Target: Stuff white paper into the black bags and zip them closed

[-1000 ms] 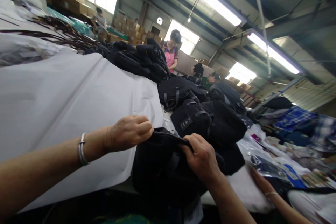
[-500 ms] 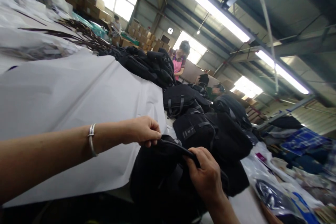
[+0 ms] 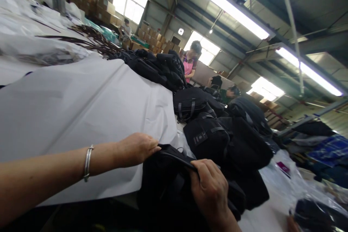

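Note:
A black fabric bag (image 3: 168, 185) hangs between my two hands at the table's near edge, its piped or zipped rim pulled taut. My left hand (image 3: 140, 147), with a silver bangle on the wrist, pinches the rim at its left end. Farther right, my right hand (image 3: 209, 185) is closed around the same rim, thumb on the near side. The bag's lower part is dark and hard to make out. Just beyond it lies another black bag (image 3: 209, 136) with a hang tag (image 3: 200, 138).
White sheeting (image 3: 89, 108) covers the table on the left. More black bags (image 3: 154, 67) are piled along the far side. Clear plastic bags (image 3: 304, 185) lie at the right. A person in a pink apron (image 3: 188, 68) stands beyond the pile, with cartons (image 3: 149, 36) behind.
My left hand has shifted slightly left and down along with the bag's rim. My right hand keeps its hold. The view has turned a little, so the surroundings sit farther right.

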`<state>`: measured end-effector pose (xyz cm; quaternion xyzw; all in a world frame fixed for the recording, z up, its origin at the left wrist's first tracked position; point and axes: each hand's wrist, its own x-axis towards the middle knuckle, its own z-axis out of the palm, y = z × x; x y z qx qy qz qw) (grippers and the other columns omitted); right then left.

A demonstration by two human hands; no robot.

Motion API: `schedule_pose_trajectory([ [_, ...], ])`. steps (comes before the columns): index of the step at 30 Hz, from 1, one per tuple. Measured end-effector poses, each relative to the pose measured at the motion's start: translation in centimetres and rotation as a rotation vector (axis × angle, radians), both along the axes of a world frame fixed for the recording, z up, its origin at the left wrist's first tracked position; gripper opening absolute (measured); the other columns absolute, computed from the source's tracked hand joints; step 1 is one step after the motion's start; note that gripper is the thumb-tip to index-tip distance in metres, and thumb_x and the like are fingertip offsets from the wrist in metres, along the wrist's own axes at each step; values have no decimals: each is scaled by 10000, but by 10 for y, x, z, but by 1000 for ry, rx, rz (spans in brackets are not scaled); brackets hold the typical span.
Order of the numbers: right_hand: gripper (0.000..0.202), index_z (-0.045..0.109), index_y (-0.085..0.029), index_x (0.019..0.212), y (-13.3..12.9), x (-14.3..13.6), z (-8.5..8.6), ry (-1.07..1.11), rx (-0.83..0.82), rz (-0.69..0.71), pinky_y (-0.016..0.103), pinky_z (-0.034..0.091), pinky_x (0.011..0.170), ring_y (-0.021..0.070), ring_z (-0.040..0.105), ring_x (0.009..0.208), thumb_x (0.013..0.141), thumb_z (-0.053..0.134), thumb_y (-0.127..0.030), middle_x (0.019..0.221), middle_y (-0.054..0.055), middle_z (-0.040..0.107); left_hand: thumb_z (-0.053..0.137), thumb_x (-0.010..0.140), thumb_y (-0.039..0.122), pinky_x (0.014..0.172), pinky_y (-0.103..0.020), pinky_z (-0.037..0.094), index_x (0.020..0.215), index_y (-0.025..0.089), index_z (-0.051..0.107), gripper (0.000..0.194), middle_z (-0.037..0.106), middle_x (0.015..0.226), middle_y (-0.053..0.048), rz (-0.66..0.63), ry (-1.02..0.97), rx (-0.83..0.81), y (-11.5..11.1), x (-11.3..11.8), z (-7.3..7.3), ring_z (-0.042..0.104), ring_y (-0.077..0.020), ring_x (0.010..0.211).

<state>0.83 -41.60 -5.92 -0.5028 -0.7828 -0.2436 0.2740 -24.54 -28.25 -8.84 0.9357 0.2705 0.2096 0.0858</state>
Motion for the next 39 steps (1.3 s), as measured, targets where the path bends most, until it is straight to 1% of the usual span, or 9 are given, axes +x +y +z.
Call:
schedule_pose_trajectory([
  [3, 54, 621, -187, 966, 1, -4, 5, 0, -4, 10, 349, 477, 734, 202, 617, 765, 1010, 592, -176, 836, 43, 664, 340, 1043, 434, 578, -282, 405, 676, 213, 445, 441, 568, 622, -12, -8, -73, -261, 3, -7, 3, 541, -167, 579],
  [6, 54, 638, -204, 1010, 1, -2, 14, 71, -108, 7, 351, 507, 759, 209, 635, 818, 1019, 589, -225, 896, 48, 675, 363, 994, 602, 504, -260, 371, 644, 223, 410, 518, 486, 503, 18, 3, -127, -737, 0, -6, 23, 473, -149, 481],
  [8, 139, 649, -214, 1111, 2, -3, 22, 133, -195, 24, 368, 543, 822, 226, 654, 926, 1020, 596, -305, 1025, 73, 686, 386, 967, 636, 479, -251, 368, 633, 220, 443, 536, 486, 467, 20, 35, -168, -886, -4, -1, 37, 463, -145, 449],
  [13, 306, 646, -197, 1246, 10, -33, 42, 122, -234, 105, 455, 529, 944, 282, 617, 1079, 1011, 593, -386, 1195, 131, 660, 376, 977, 582, 478, -246, 382, 637, 211, 481, 514, 523, 483, 8, 21, -150, -889, -16, 14, 64, 500, -146, 453],
  [17, 94, 721, -222, 996, 20, -59, 58, 4, -308, 31, 431, 497, 847, 259, 574, 924, 946, 642, -224, 991, 80, 652, 432, 977, 484, 513, -238, 401, 681, 205, 516, 416, 584, 559, 0, -49, -91, -835, -24, 14, 79, 534, -150, 529],
  [20, 87, 707, -226, 920, 23, -63, 65, -75, -418, 39, 398, 486, 838, 244, 552, 912, 888, 696, -146, 951, 56, 628, 467, 963, 413, 531, -239, 379, 683, 203, 505, 352, 572, 585, 9, -56, -68, -749, -26, 7, 82, 519, -145, 561],
  [28, 129, 617, -180, 815, 21, -59, 48, -123, -325, 65, 340, 448, 723, 219, 551, 821, 901, 655, -91, 883, 53, 576, 457, 966, 342, 598, -305, 282, 641, 196, 430, 357, 455, 594, 20, -58, -45, -417, -32, -6, 71, 405, -140, 584],
  [35, 194, 608, -172, 778, 21, -62, 34, -139, -238, 140, 344, 411, 672, 211, 524, 751, 959, 570, -115, 827, 57, 556, 454, 936, 448, 599, -281, 311, 640, 201, 445, 386, 409, 594, 34, -68, -109, -630, -22, -10, 40, 381, -136, 597],
  [39, 128, 642, -161, 833, 28, -60, 40, -56, -285, 127, 336, 446, 731, 216, 564, 825, 946, 603, -119, 868, 61, 577, 471, 908, 499, 577, -272, 319, 648, 197, 484, 398, 409, 600, 36, -44, -179, -690, -15, -5, 46, 380, -135, 605],
])
